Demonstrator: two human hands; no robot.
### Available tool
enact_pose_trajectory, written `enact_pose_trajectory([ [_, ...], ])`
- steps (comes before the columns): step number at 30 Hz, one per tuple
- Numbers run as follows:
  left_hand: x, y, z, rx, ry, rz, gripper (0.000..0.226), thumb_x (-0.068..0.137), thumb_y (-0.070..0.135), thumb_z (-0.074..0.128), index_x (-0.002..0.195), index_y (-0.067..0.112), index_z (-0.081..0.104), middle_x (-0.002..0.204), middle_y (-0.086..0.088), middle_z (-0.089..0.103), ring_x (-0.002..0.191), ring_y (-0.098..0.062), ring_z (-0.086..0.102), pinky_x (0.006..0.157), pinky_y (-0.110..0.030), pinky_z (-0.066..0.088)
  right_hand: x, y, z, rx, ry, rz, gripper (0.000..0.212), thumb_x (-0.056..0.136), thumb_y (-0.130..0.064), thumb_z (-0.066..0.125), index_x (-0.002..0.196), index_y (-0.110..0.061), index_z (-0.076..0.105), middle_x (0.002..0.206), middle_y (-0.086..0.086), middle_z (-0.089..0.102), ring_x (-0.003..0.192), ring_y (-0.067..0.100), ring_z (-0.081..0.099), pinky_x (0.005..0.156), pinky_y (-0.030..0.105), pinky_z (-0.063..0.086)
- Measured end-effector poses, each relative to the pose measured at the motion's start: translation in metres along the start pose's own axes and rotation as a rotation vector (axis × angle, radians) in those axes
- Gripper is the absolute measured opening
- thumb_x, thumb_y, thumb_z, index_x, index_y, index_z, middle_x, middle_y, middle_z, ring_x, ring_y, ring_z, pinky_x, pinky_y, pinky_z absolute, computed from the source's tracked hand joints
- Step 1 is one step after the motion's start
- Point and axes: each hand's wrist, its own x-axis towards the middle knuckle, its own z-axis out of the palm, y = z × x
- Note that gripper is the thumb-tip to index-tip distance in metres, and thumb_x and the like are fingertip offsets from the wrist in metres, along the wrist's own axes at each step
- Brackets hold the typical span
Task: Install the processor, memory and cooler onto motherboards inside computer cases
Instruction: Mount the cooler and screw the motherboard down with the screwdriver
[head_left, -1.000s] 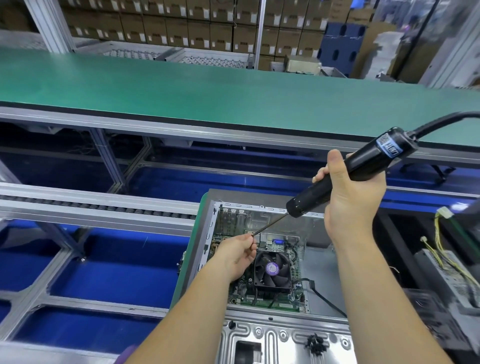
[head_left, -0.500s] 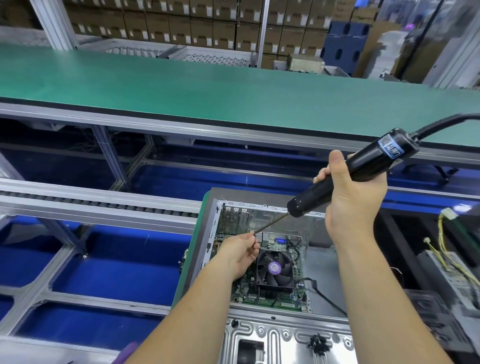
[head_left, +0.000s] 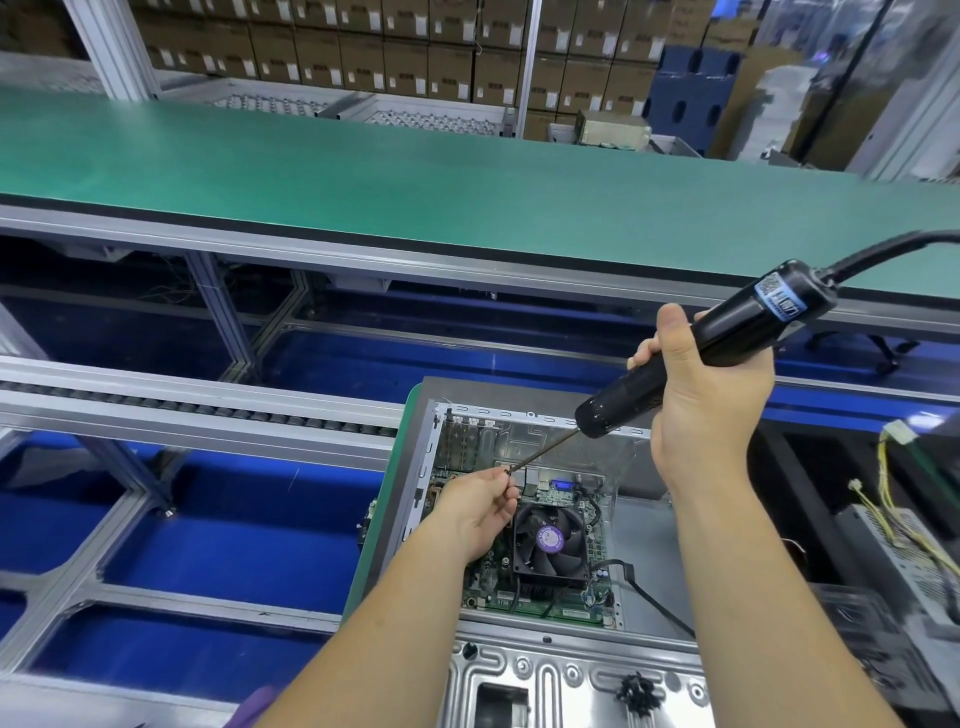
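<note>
- Gripping a black electric screwdriver, the right hand has its fingers wrapped round the barrel, thumb up along it; tool tilted, bit pointing down-left.
- Left hand pinches the bit tip w/ thumb and forefinger (a screw there is too small to tell), other fingers curled.
- Both hands hover over the open computer case, which sits on a green-edged pallet.
- Motherboard lies flat inside; cooler w/ black fan and purple hub sits on it, just right of the left hand.
</note>
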Motion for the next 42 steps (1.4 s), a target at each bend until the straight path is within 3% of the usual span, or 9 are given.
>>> enact_pose_trajectory([
  [9, 0.001, 0.000, 0.000, 0.034, 0.005, -0.007, 0.014, 0.100, -0.004, 0.048, 0.100, 0.003, 0.060, 0.079, -0.009, 0.062, 0.067, -0.014, 0.056, 0.061, -0.023, 0.051, 0.000, -0.004, 0.001, -0.006, -0.002, -0.012, 0.029, 0.074, -0.041, 0.089, 0.084, -0.040, 0.062, 0.064, -0.007, 0.065, 0.060, 0.020, 0.061, 0.078, 0.052, 0.056],
  [15, 0.001, -0.001, 0.000, 0.036, 0.007, -0.005, 0.013, 0.099, -0.004, 0.049, 0.103, 0.003, 0.060, 0.082, -0.010, 0.062, 0.069, -0.015, 0.057, 0.062, -0.024, 0.051, -0.001, 0.000, -0.002, -0.002, 0.002, -0.004, 0.035, 0.076, -0.035, 0.086, 0.089, -0.029, 0.055, 0.065, -0.007, 0.065, 0.060, 0.019, 0.061, 0.078, 0.051, 0.055],
  [25, -0.001, -0.001, 0.002, 0.100, -0.009, 0.043, 0.014, 0.100, -0.005, 0.048, 0.104, 0.002, 0.060, 0.080, -0.010, 0.062, 0.068, -0.015, 0.056, 0.060, -0.023, 0.051, 0.001, 0.000, -0.004, 0.005, -0.002, 0.015, 0.037, 0.076, -0.035, 0.085, 0.091, -0.027, 0.053, 0.064, -0.007, 0.065, 0.060, 0.017, 0.061, 0.077, 0.049, 0.055],
  [33, 0.000, -0.002, 0.004, 0.206, -0.015, 0.100, 0.016, 0.101, -0.003, 0.048, 0.098, 0.002, 0.062, 0.077, -0.009, 0.061, 0.066, -0.015, 0.057, 0.060, -0.024, 0.052, 0.002, -0.007, -0.010, 0.059, -0.127, 0.039, 0.029, 0.069, -0.046, 0.091, 0.078, -0.035, 0.065, 0.066, -0.002, 0.063, 0.061, 0.020, 0.060, 0.074, 0.045, 0.051],
  [37, -0.001, -0.002, 0.005, 0.254, -0.058, 0.103, 0.015, 0.102, 0.000, 0.046, 0.103, 0.003, 0.060, 0.079, -0.009, 0.061, 0.069, -0.017, 0.058, 0.063, -0.027, 0.052, 0.004, -0.009, -0.015, 0.081, -0.168, 0.060, 0.039, 0.069, -0.045, 0.091, 0.085, -0.025, 0.061, 0.070, 0.001, 0.061, 0.062, 0.020, 0.060, 0.072, 0.043, 0.051],
  [42, -0.003, -0.002, 0.006, 0.286, -0.081, 0.154, 0.019, 0.101, -0.002, 0.046, 0.094, 0.008, 0.060, 0.076, -0.009, 0.059, 0.063, -0.017, 0.056, 0.061, -0.026, 0.052, 0.006, -0.012, -0.014, 0.059, -0.186, 0.025, 0.026, 0.073, -0.046, 0.090, 0.080, -0.035, 0.066, 0.068, -0.002, 0.062, 0.063, 0.021, 0.059, 0.074, 0.045, 0.051],
])
